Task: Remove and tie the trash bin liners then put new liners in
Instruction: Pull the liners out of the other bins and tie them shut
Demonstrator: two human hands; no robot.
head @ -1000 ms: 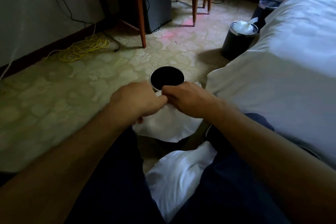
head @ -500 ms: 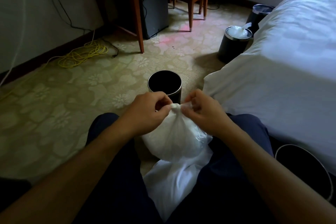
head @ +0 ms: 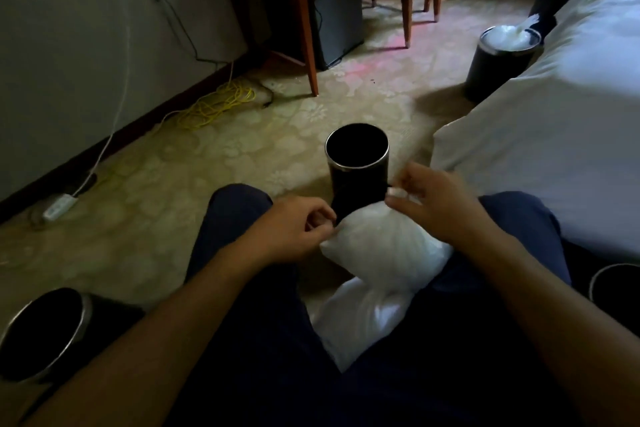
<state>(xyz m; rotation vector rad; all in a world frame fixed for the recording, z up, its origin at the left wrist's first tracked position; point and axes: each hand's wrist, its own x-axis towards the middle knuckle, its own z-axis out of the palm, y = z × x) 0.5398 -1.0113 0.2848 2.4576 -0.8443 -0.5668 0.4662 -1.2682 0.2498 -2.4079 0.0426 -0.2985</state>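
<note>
Left hand (head: 294, 229) and right hand (head: 437, 206), each grip pinched on the filled white liner (head: 384, 253); unlined black bin (head: 357, 166) stands just beyond.

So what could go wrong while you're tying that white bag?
The left hand and right hand each pinch only a small bit of the white bag, so the thin plastic might slip out or tear before the knot is tight. The black bin stands just past the hands and could get knocked over.
</note>
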